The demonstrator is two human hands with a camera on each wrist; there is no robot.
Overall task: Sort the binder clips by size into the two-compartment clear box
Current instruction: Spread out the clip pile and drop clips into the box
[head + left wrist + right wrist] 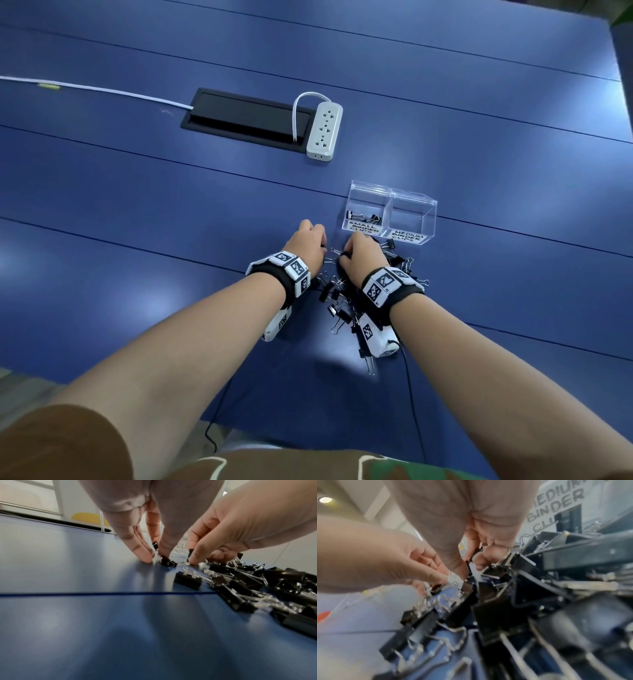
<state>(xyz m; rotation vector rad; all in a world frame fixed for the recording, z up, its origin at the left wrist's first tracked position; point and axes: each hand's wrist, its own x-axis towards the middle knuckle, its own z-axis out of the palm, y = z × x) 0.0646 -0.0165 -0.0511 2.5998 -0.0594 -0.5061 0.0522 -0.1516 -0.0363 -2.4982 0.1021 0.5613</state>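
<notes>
Head view: a pile of binder clips (356, 301), folded black metal bodies with bright wire handles, lies tangled on the smooth matte blue table (137, 212), just in front of the clear box (390, 216). That box has glossy, hard-edged walls and paper labels reading SMALL and MEDIUM BINDER CLIPS; a few small clips sit in the left compartment, and I see none in the right. The left hand (305, 245) reaches down at the pile's far left edge, its fingertips (145, 558) pinching a small clip (167, 561) against the tabletop. The right hand (361, 258) works beside it, fingers curled into the heap, pinching a clip's wire handles in the right wrist view. Left of the pile the table is broad and bare; a white power strip (323, 132) and a black cable hatch (239, 120) lie well beyond.
</notes>
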